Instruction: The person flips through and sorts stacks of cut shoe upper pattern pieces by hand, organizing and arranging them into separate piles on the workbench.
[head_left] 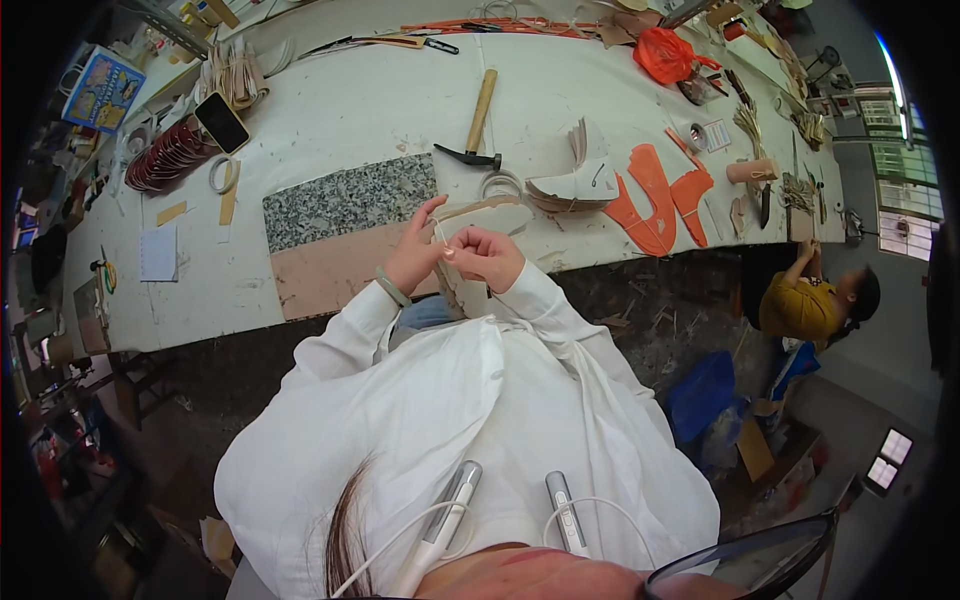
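In front of my chest, at the table's near edge, I hold a stack of pale cut pieces [508, 216], shaped like flat shoe-upper patterns. Part of it hangs down below my hands. My left hand [410, 262] grips its left side, index finger reaching up along it and thumb toward the middle. My right hand [488, 258] is closed in a pinch, its curled fingers close to the left thumb. A thin whitish strand [440, 232] shows between the hands; whether the right fingertips hold it is unclear. A bracelet [393, 287] circles my left wrist.
A speckled stone slab [350, 203] lies left of my hands, with a pinkish board [350, 275] nearer me. Beyond are a hammer [480, 120] and a tape roll [500, 185]. White stacked pieces [572, 185] and orange pieces [645, 200] lie rightward. Another person [805, 300] works at far right.
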